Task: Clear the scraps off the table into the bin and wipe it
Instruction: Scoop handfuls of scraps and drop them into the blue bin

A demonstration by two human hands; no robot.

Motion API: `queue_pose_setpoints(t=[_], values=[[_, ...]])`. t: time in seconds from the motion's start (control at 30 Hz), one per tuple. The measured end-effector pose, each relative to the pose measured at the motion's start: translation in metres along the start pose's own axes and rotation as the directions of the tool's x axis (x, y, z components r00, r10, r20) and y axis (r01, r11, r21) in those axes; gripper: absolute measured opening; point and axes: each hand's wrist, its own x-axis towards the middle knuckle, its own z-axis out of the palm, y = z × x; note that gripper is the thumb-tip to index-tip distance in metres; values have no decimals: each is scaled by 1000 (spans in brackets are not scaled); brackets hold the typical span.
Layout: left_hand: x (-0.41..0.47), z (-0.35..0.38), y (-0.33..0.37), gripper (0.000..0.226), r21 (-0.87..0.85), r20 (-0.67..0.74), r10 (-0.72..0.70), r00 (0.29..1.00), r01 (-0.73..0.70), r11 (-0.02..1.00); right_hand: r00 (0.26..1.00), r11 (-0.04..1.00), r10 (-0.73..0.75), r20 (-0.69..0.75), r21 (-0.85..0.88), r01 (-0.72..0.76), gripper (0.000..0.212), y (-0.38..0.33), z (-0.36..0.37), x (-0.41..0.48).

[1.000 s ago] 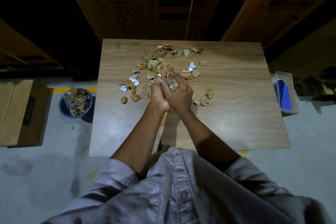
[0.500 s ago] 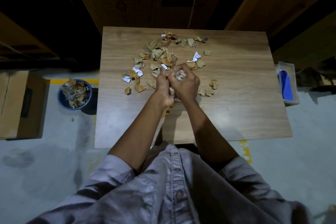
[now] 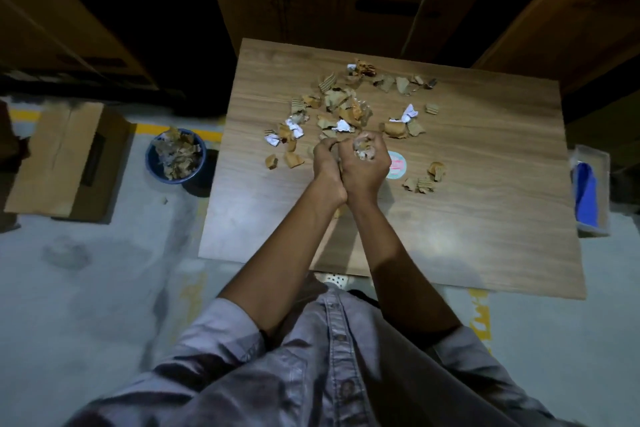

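Torn cardboard and white paper scraps (image 3: pixel 341 107) lie scattered over the far middle of a wooden table (image 3: pixel 485 211). My left hand (image 3: pixel 325 159) and my right hand (image 3: pixel 365 163) are pressed side by side above the table's middle. Both have their fingers curled round a bunch of scraps (image 3: pixel 362 151), which shows between the right hand's fingers. A few more scraps (image 3: pixel 424 178) lie to the right of my hands. A blue bin (image 3: pixel 176 156) holding scraps stands on the floor left of the table.
A round white and pink sticker (image 3: pixel 396 165) sits on the table just right of my right hand. A clear tray with a blue cloth (image 3: pixel 585 198) stands off the table's right edge. A cardboard box (image 3: pixel 65 159) lies on the floor left of the bin. Large cartons stand behind.
My hands have closed tighter round the gathered scraps and lifted a little off the table. The round sticker beneath them is uncovered. My view has turned slightly left.
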Motion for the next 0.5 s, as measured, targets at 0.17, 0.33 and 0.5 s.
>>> queue_pose_setpoints(t=[0.17, 0.33, 0.5], values=[[-7, -42, 26, 35, -146, -42, 153, 987, -157, 977, 975, 993, -102, 197, -41, 112, 14, -17, 39, -32], [-2, -91, 65, 42, -252, -112, 186, 976, -209, 945, 928, 988, -136, 348, -24, 154, 14, -25, 93, -60], [14, -145, 113, 38, -303, -122, 194, 973, -222, 927, 867, 980, -167, 470, -18, 199, 8, -19, 162, -89]])
